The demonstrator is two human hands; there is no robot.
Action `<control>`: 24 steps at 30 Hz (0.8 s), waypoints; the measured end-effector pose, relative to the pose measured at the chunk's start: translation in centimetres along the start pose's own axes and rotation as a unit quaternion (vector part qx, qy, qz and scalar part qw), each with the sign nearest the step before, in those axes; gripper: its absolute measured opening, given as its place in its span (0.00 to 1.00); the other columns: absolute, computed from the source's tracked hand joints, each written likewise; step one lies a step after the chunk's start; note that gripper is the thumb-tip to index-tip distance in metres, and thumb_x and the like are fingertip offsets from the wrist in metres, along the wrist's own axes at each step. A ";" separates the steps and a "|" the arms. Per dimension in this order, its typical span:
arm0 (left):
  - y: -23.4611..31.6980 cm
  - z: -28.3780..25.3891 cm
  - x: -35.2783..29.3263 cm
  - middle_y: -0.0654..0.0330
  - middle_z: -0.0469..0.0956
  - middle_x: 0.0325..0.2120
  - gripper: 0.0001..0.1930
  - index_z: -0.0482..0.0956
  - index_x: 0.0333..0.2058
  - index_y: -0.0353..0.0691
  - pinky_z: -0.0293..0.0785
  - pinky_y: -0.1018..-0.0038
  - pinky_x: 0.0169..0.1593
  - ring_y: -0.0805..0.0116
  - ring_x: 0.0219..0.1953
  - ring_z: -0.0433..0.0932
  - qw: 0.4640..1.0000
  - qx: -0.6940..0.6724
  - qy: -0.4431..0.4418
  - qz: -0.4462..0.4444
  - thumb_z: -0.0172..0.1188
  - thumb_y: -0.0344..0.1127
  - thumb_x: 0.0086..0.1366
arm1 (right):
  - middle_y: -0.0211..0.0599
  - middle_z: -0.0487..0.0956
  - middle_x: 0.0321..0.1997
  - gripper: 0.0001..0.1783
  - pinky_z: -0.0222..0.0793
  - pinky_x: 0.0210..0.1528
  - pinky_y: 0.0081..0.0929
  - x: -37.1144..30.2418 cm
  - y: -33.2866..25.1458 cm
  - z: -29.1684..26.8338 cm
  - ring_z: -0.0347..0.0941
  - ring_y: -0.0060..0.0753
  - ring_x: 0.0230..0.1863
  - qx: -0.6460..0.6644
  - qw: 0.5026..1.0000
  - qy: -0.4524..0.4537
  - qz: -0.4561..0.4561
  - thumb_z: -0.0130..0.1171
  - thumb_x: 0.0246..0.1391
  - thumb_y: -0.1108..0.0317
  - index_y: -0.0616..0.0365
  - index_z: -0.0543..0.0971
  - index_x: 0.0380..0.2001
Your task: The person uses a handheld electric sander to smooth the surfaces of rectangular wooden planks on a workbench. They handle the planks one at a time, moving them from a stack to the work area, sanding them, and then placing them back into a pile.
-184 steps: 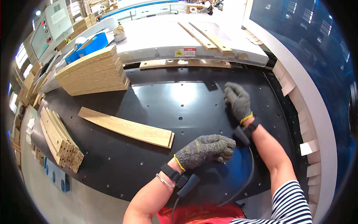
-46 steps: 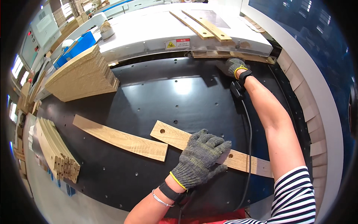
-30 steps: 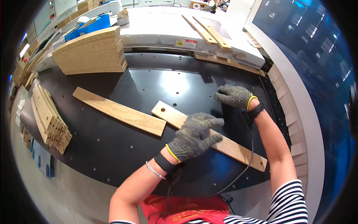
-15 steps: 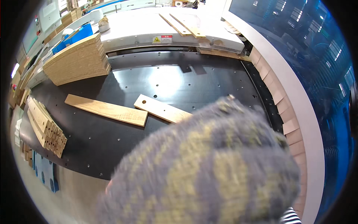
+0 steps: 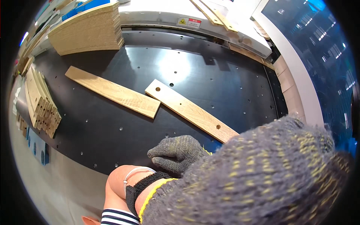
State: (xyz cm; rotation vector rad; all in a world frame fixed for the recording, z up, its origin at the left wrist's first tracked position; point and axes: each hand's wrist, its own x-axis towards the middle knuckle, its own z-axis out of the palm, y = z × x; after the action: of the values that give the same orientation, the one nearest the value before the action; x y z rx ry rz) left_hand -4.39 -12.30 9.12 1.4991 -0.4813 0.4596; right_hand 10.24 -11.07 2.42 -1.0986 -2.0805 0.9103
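Observation:
My left hand point(image 5: 247, 172) wears a dark grey knit glove flecked with yellow and fills the lower right, close up. Its fingers are hidden, so their pose does not show. Below and beyond it my right hand point(image 5: 178, 152), gloved alike, points leftward with fingers bent and thumb drawn in. No object shows between them. A pale wooden slat point(image 5: 191, 108) with round holes lies on the black table point(image 5: 123, 144). The left glove covers the slat's near end. Beside that slat's far end rests a second, plain-faced wooden slat point(image 5: 116, 92).
Stacked slats with drilled ends point(image 5: 41, 101) sit at the table's left edge. Behind them stands a tall stack of wooden boards point(image 5: 88, 30). Two narrow slats point(image 5: 213, 15) lie on the white machine bed at the back. A blue-tinted panel point(image 5: 315, 48) rises on the right.
The view has tilted downward. My left glove has shifted right, uncovering more of the holed slat, and my right hand and left wrist have come into sight. Both slats still lie on the table.

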 end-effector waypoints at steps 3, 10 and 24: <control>-0.4 -0.2 0.6 0.55 0.88 0.41 0.07 0.88 0.43 0.33 0.81 0.69 0.49 0.66 0.43 0.85 1.000 -0.007 -0.007 -0.004 0.71 0.28 0.68 | 0.48 0.83 0.54 0.20 0.75 0.58 0.41 0.0 0.3 -0.1 0.80 0.50 0.54 -0.002 1.000 0.005 0.004 0.67 0.64 0.62 0.56 0.83 0.57; 0.0 0.0 1.4 0.55 0.88 0.40 0.07 0.88 0.42 0.33 0.81 0.69 0.48 0.66 0.43 0.85 0.999 -0.018 -0.015 -0.036 0.71 0.28 0.67 | 0.48 0.84 0.50 0.19 0.76 0.55 0.41 0.4 -0.2 -0.2 0.81 0.51 0.51 0.011 1.000 0.010 -0.017 0.68 0.63 0.63 0.57 0.84 0.55; -0.1 -0.7 1.3 0.56 0.88 0.39 0.07 0.89 0.41 0.33 0.81 0.70 0.47 0.67 0.41 0.86 0.998 -0.040 -0.027 -0.032 0.72 0.28 0.66 | 0.48 0.86 0.44 0.16 0.79 0.48 0.43 0.6 -0.6 -0.6 0.83 0.52 0.45 0.029 0.999 0.007 -0.015 0.69 0.62 0.64 0.58 0.87 0.50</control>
State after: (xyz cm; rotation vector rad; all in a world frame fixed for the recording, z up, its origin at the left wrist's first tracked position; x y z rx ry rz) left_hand -3.28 -11.57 9.75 1.4480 -0.4875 0.3477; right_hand 10.15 -10.66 3.29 -1.0397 -2.0406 0.9386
